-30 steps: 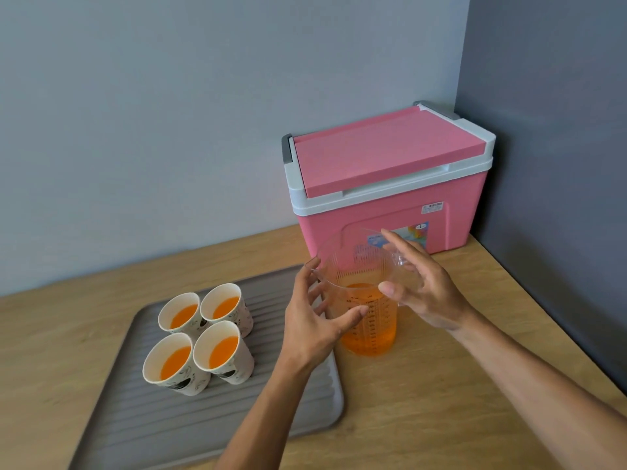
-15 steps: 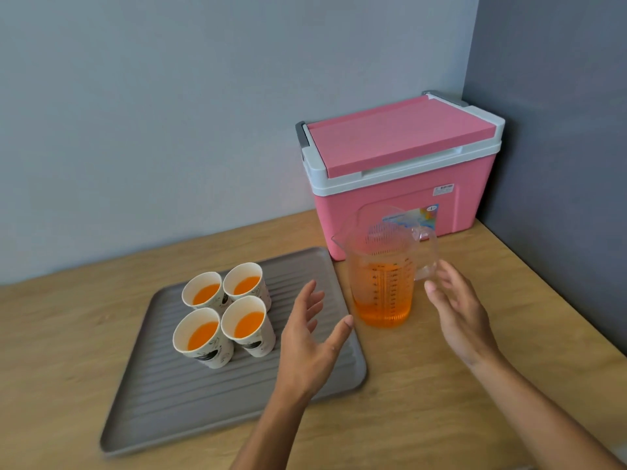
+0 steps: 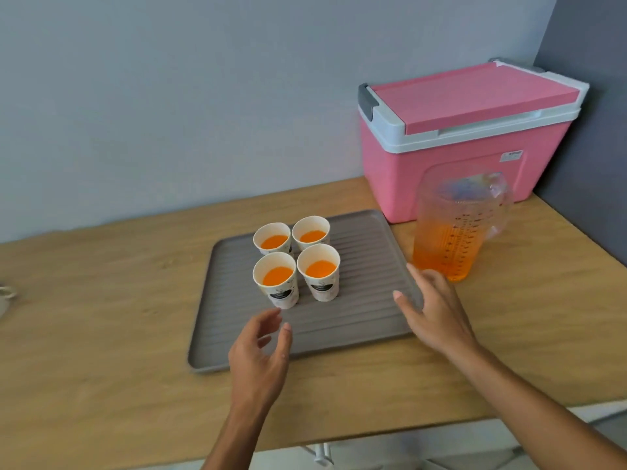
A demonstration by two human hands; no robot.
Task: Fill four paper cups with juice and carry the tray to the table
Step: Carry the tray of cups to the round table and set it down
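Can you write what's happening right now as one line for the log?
cups: four paper cups hold juice, on gray tray | pitcher: set down beside tray | left hand: open | right hand: open, at tray's right edge

The counter (image 3: pixel 101 334) looked like pale wood-grain laminate, smooth and matt, its grain streaked lengthwise. On it lay the tray (image 3: pixel 356 320), of grey plastic by its look, matt and ribbed with fine parallel ridges, under the bare right hand (image 3: pixel 437 313) and just beyond the bare left hand (image 3: pixel 261 354). The four paper cups (image 3: pixel 295 262), beyond both hands, were white matt paper with dark printed marks on their sides and rolled rims. The jug (image 3: pixel 454 232), past the right hand, was clear plastic, glossy, with printed measuring marks. The cooler (image 3: pixel 451 171) behind it was pink plastic, its body finely textured, its lid smoother with a whitish rim.
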